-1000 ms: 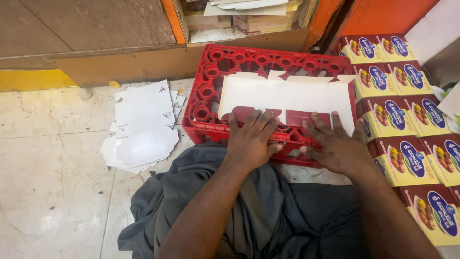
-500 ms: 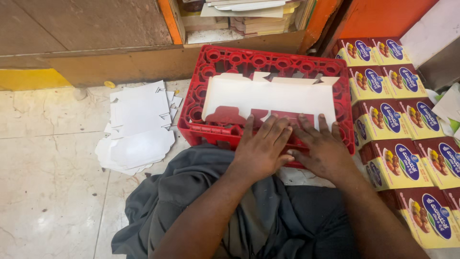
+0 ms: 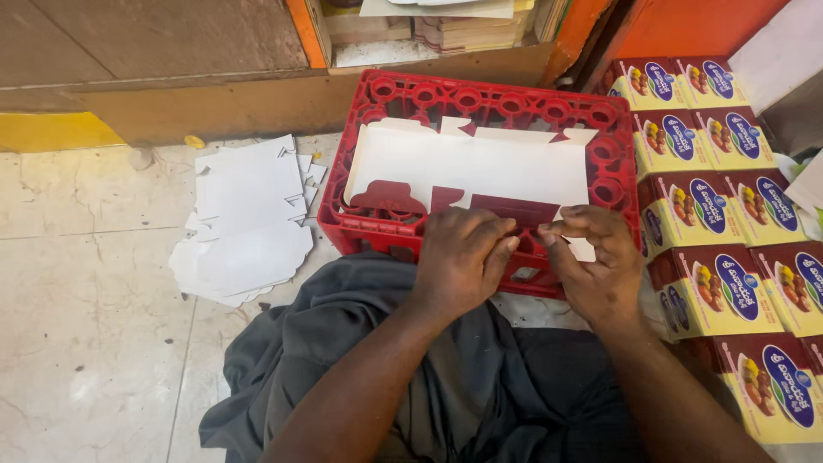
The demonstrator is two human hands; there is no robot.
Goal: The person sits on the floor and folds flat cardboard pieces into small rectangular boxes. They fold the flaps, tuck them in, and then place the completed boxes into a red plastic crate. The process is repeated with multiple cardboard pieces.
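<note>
Pressing flat white card (image 3: 467, 163), ribbed red crate (image 3: 377, 231)

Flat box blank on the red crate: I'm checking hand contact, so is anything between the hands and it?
Nothing visible. The left hand and right hand press directly on the near edge of the flat box blank lying across the red crate.

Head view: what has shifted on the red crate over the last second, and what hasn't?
The flat white carton blank has slid away from the person, toward the crate's far side. Both hands closed in on its near edge: the left hand presses a dark red flap, and the right hand pinches beside it. The red crate, loose blanks pile and stacked yellow boxes stayed put.
</note>
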